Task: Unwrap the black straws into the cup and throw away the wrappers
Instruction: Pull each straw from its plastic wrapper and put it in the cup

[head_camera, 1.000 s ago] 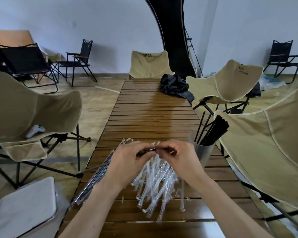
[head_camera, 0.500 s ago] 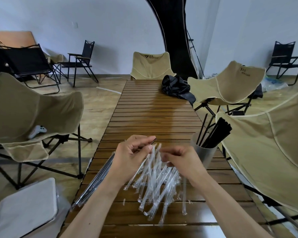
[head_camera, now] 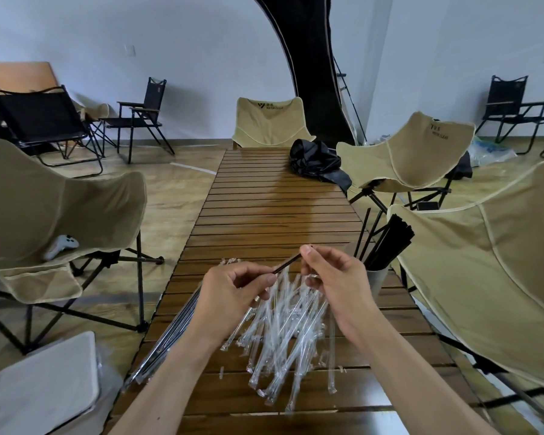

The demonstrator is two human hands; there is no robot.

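Straw: a black straw (head_camera: pixel 291 261) is held above the slatted wooden table (head_camera: pixel 274 215), slanting up to the right between both hands.
Right hand: the right hand (head_camera: pixel 335 277) pinches the straw's upper end between thumb and forefinger.
Left hand: the left hand (head_camera: pixel 233 288) pinches the lower end, where clear wrapper still covers it.
Wrappers: a heap of clear wrappers (head_camera: pixel 283 334) lies on the table under the hands.
Wrapped straws: a bundle (head_camera: pixel 167 337) lies along the table's left edge.
Cup: a grey cup (head_camera: pixel 377 279) stands just right of the right hand, holding unwrapped black straws (head_camera: pixel 388 243).
Writing: the tan chair (head_camera: pixel 269 125) at the far end reads "WATER CLEAR"; the same print shows on the right chair (head_camera: pixel 405 152).
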